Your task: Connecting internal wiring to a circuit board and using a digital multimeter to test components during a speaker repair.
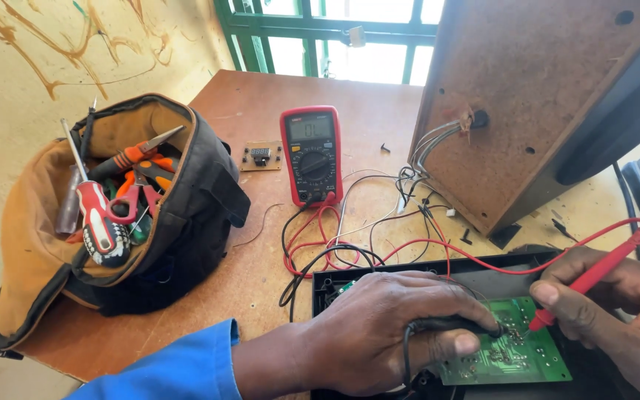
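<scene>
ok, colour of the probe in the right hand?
Red probe, held in the right hand; head view.

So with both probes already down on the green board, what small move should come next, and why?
Probably hold both tips steady and glance up at the multimeter. The left hand presses the black probe and the right hand the red probe onto the green circuit board, and the meter's display is lit.

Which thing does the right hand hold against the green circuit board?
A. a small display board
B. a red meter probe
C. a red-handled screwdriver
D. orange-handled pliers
B: the right hand pinches a red probe, its tip set on the green circuit board; its red lead runs toward the red multimeter, while pliers and screwdrivers sit in the tool bag.
</scene>
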